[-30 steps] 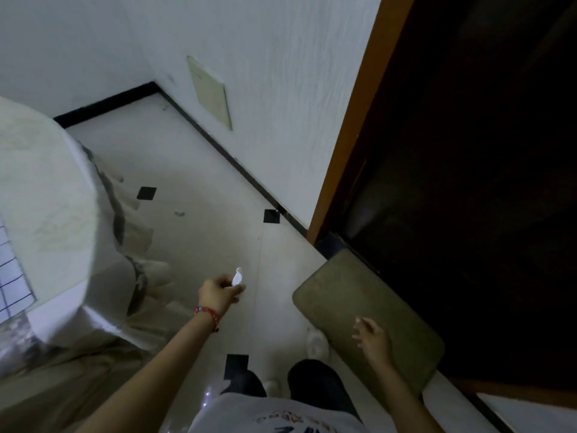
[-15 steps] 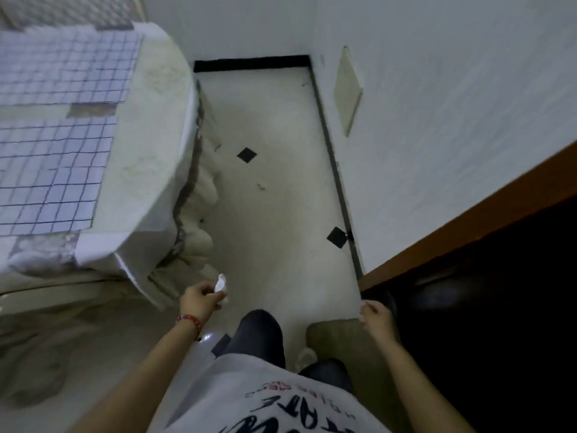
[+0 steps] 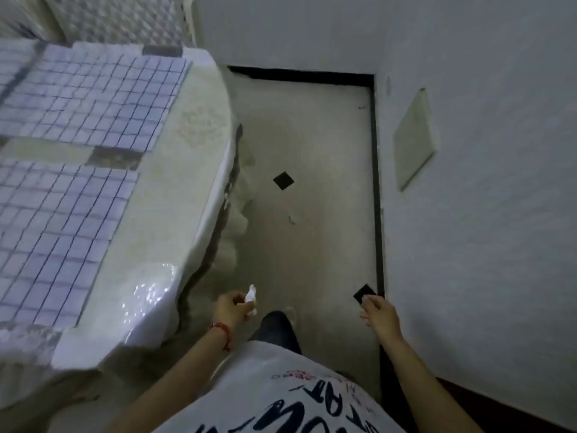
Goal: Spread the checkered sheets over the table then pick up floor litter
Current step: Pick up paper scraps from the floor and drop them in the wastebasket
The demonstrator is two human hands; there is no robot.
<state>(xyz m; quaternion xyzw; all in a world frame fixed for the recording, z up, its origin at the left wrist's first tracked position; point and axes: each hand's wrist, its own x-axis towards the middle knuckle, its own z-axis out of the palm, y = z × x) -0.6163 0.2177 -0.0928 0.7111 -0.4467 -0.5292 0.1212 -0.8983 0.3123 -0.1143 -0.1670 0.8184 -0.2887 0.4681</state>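
Litter, a white crumpled scrap (image 3: 250,294), sits pinched in the left grip (image 3: 231,308) beside the desk (image 3: 175,220), where checkered sheets (image 3: 62,220) already lie spread. Right grip (image 3: 379,314) hangs relaxed and empty, likely free for the small speck (image 3: 291,219) farther along the floor (image 3: 312,145).

Open floor (image 3: 312,145) strip runs straight ahead, bounded left by the worktop (image 3: 175,195) edge with its draped cover, right by the wall (image 3: 484,182), far end by a black skirting (image 3: 299,75). Only a small scrap (image 3: 291,219) lies mid-lane.
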